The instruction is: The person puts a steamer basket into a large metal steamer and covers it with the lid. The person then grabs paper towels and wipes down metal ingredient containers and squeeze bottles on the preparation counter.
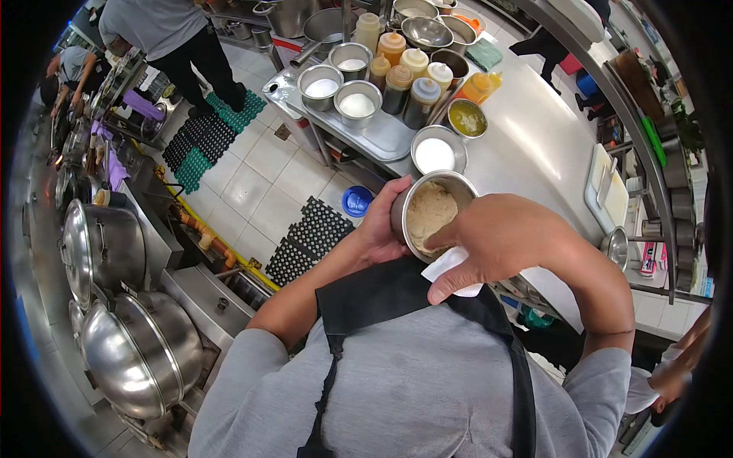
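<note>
My left hand (pixel 379 229) is wrapped round the side of a metal canister (pixel 398 217), which is tilted toward me in front of my chest. Inside it lies a beige, crumbly powder or paste (pixel 429 210). Over the near rim bends my right hand (pixel 504 233), pinching a folded white paper or cloth (pixel 460 281) under the thumb. Its fingertips reach to the canister's mouth and are partly hidden. Just beyond the canister stands a metal bowl (pixel 463 156) of white powder (pixel 434 154). A metal cup (pixel 454 120) with yellow-green liquid is behind that.
Several squeeze bottles (pixel 421 101) and tins of white powder (pixel 356 107) stand on the steel counter (pixel 527 145). A cutting board (pixel 608 183) with a knife lies to the right. Large pots (pixel 141 355) are at left. Another person (pixel 164 34) stands at upper left.
</note>
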Action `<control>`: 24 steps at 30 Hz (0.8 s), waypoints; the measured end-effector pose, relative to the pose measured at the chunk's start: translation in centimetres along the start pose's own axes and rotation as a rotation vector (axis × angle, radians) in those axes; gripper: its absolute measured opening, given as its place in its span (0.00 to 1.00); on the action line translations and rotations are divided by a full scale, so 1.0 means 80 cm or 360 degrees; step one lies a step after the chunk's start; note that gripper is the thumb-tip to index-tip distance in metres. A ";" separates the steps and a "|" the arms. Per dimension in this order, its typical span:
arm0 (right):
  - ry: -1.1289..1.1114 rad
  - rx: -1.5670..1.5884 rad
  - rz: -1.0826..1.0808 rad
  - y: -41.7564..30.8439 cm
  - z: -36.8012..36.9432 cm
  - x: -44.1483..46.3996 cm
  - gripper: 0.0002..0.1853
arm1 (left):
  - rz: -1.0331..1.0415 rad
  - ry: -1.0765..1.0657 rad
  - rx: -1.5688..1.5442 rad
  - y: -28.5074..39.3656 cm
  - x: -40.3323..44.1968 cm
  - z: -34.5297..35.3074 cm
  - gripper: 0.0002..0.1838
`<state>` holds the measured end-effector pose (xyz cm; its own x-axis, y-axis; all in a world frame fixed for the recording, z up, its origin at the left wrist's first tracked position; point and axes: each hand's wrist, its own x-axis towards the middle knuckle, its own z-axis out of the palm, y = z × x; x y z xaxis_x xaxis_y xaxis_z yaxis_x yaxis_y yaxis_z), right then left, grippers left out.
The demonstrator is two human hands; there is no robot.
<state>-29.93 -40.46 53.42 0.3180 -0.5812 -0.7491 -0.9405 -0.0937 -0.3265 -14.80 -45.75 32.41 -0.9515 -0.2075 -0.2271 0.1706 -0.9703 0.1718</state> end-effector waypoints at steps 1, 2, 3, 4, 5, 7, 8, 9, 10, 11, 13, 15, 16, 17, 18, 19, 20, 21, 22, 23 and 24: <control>-0.0032 0.0000 0.0001 0.001 0.000 0.007 0.47 | -0.0014 -0.0006 -0.0005 0.001 0.001 0.001 0.39; -0.0064 -0.0002 0.0002 0.003 0.001 0.013 0.47 | -0.0033 -0.0003 0.0018 0.001 0.003 0.000 0.39; -0.0098 -0.0006 0.0000 0.005 0.001 0.018 0.47 | -0.0049 0.0001 0.0039 0.002 0.004 -0.003 0.39; -0.0091 -0.0046 0.0020 0.009 0.001 0.023 0.48 | -0.0064 0.0006 0.0059 0.002 0.005 -0.005 0.39; -0.0088 -0.0085 0.0038 0.012 0.001 0.027 0.49 | -0.0066 0.0031 0.0060 0.002 0.006 -0.005 0.39; 0.0001 -0.0089 0.0035 0.018 0.001 0.028 0.50 | -0.0070 0.0084 0.0060 0.004 0.006 -0.003 0.40; 0.0086 -0.0053 0.0017 0.022 0.002 0.024 0.50 | -0.0063 0.0076 0.0055 0.004 0.007 -0.005 0.40; 0.0169 -0.0020 -0.0001 0.025 0.001 0.021 0.50 | -0.0055 0.0066 0.0048 0.005 0.009 -0.007 0.40; 0.0095 -0.0048 0.0054 0.025 -0.004 0.017 0.50 | -0.0044 0.0056 0.0041 0.004 0.011 -0.010 0.40; 0.0022 -0.0079 0.0107 0.024 -0.012 0.012 0.49 | -0.0043 0.0066 0.0041 0.004 0.013 -0.013 0.40; -0.0128 -0.0071 0.0151 0.024 -0.017 0.013 0.49 | -0.0049 0.0084 0.0056 0.003 0.015 -0.014 0.41; -0.0283 0.0012 0.0141 0.026 -0.015 0.021 0.49 | -0.0068 0.0098 0.0085 0.005 0.014 -0.008 0.41; -0.0280 0.0110 0.0067 0.031 -0.012 0.024 0.50 | -0.0080 0.0102 0.0101 0.006 0.014 -0.005 0.41; -0.0277 0.0208 -0.0009 0.037 -0.009 0.027 0.51 | -0.0058 0.0097 0.0108 0.006 0.015 -0.005 0.41; -0.0273 0.0306 -0.0087 0.040 -0.007 0.030 0.52 | -0.0035 0.0094 0.0115 0.006 0.017 -0.005 0.41; -0.0201 0.0336 -0.0104 0.042 -0.005 0.031 0.51 | -0.0013 0.0090 0.0122 0.007 0.018 -0.005 0.41; -0.0129 0.0364 -0.0120 0.043 -0.004 0.031 0.51 | -0.0012 0.0074 0.0119 0.007 0.020 -0.007 0.41; -0.0057 0.0391 -0.0136 0.044 -0.004 0.031 0.52 | -0.0011 0.0058 0.0116 0.006 0.023 -0.010 0.42; -0.0063 0.0317 -0.0081 0.044 -0.008 0.029 0.52 | -0.0008 0.0042 0.0114 0.007 0.024 -0.012 0.42; -0.0068 0.0243 -0.0027 0.043 -0.015 0.023 0.52 | -0.0011 0.0062 0.0120 0.007 0.025 -0.012 0.42; -0.0074 0.0168 0.0027 0.042 -0.020 0.020 0.53 | -0.0013 0.0082 0.0126 0.007 0.025 -0.012 0.42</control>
<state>-32.78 -43.01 52.00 0.3096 -0.5435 -0.7802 -0.9289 0.0028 -0.3704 -16.37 -46.79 31.11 -0.9381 -0.2078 -0.2772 0.1402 -0.9594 0.2446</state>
